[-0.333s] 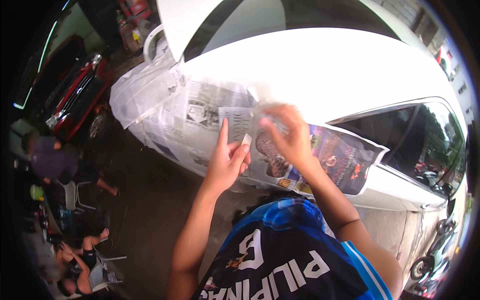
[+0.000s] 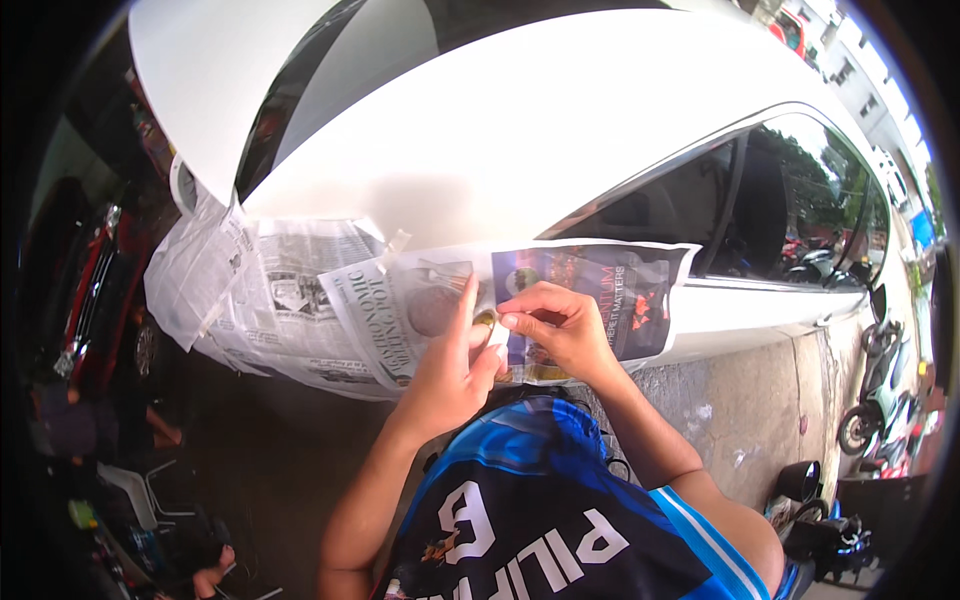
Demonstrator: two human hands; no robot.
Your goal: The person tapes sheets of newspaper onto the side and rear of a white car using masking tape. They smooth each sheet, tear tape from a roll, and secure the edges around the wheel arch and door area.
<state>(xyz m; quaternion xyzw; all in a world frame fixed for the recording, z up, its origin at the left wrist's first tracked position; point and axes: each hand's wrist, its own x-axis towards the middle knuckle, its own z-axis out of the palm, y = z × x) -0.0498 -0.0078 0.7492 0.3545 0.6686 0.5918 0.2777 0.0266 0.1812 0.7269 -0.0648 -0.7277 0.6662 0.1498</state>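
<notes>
In front of me, newspaper sheets (image 2: 300, 290) cover the side of a white car (image 2: 480, 120). My left hand (image 2: 448, 385) is over the printed pages, its index finger pointing up and its thumb pressed on a small strip of pale tape (image 2: 497, 340). Beside it, my right hand (image 2: 565, 330) pinches the upper end of that strip between thumb and index finger. Another short piece of tape (image 2: 396, 243) sticks at the top edge of a newspaper page, where it meets the white bodywork. The colour-printed page (image 2: 590, 290) lies below the car window.
Dark side windows (image 2: 790, 200) are at the right. A parked motorcycle (image 2: 868, 400) stands on the pavement at far right. On the left are a red car (image 2: 100, 300) and a white chair (image 2: 130, 490), with people partly visible in shadow nearby.
My right hand has come down from the newspaper's upper edge to the tape strip at my left hand. The view has shifted right along the car, and the stuck tape piece now shows clearly.
</notes>
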